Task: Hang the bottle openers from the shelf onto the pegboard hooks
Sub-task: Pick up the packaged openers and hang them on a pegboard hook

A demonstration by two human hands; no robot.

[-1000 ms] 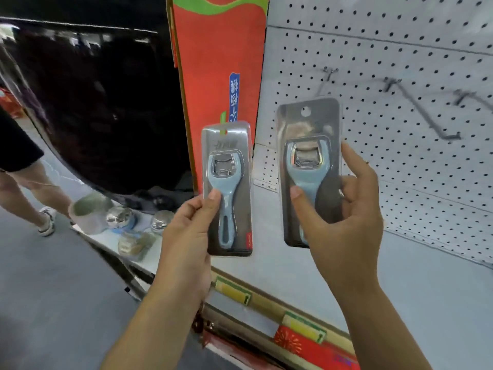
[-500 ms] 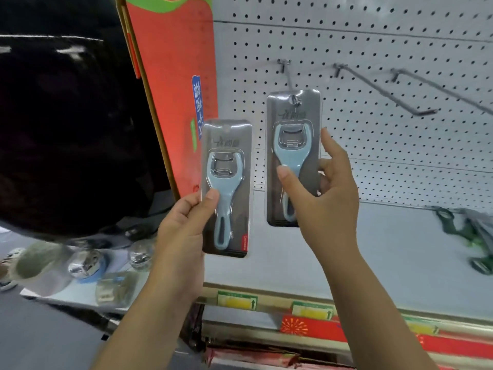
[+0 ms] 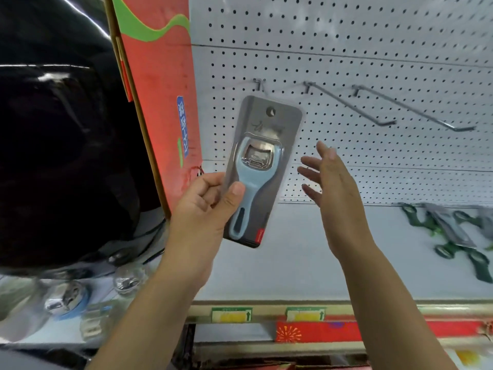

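The right hand [image 3: 333, 188] has let go of its pack and now hovers empty, fingers spread apart, below and right of the leftmost hook [image 3: 260, 85]. That pack is not separately visible and may hang hidden behind the other blue bottle opener pack [image 3: 262, 166]. The left hand [image 3: 205, 206] pinches this one, thumb on its front, hang hole just below the hook. Likely one is hung and this one is next. An orange panel [image 3: 160, 102] crowds the hook's left. To its right, two long hooks [image 3: 352, 105] stand bare.
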